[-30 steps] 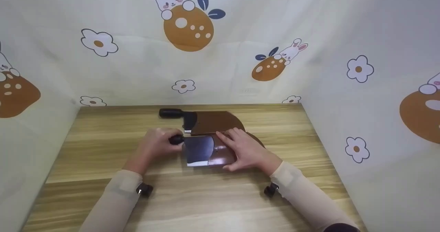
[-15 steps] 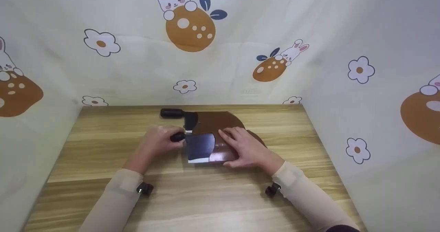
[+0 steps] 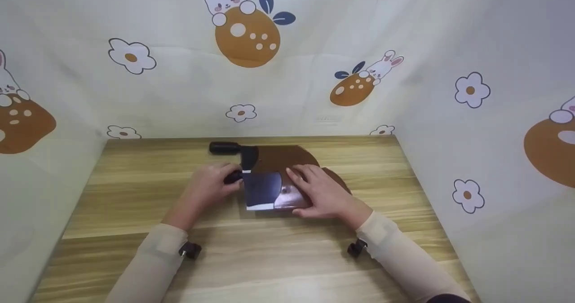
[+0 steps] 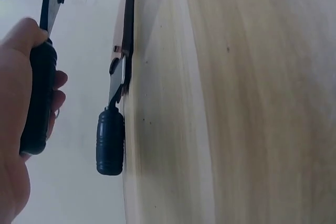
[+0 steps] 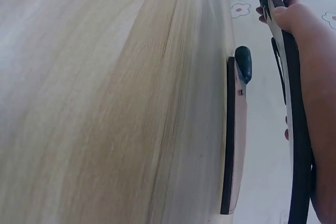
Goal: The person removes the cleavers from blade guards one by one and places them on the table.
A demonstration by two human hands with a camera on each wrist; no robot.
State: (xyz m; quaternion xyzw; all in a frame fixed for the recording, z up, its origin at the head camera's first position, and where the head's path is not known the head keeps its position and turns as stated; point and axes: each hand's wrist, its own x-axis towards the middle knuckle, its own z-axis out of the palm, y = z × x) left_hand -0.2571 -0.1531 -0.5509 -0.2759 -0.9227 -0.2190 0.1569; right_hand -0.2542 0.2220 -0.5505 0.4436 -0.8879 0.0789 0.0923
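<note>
Grips the black handle of the held cleaver in the left hand, with thumb laid toward the blade end and fingers wrapped round beneath. Clasps the brown cover in the right hand, spread across the top and hooked under, to judge by the fingertips below the cover in the right wrist view. Holds the cleaver aloft on the near side of the resting cleaver, higher than that one in both wrist views, with handle pointing left like its neighbour's. Lies flat on the table, that neighbour, just in front of the patterned curtain.

Could slip out of the brown cover suddenly if pulled against too light a clasp on the right, probably swinging out to the left of the resting cleaver. Shows a bright edge strip on the side away from the resting cleaver; might nick the left hand if slid forward off the handle. Might knock the resting cleaver if lowered straight down, because of hanging so near, and shove that one curtainward. Impossible to judge the tightness of the cover's fit, or the sharpness of the edge
</note>
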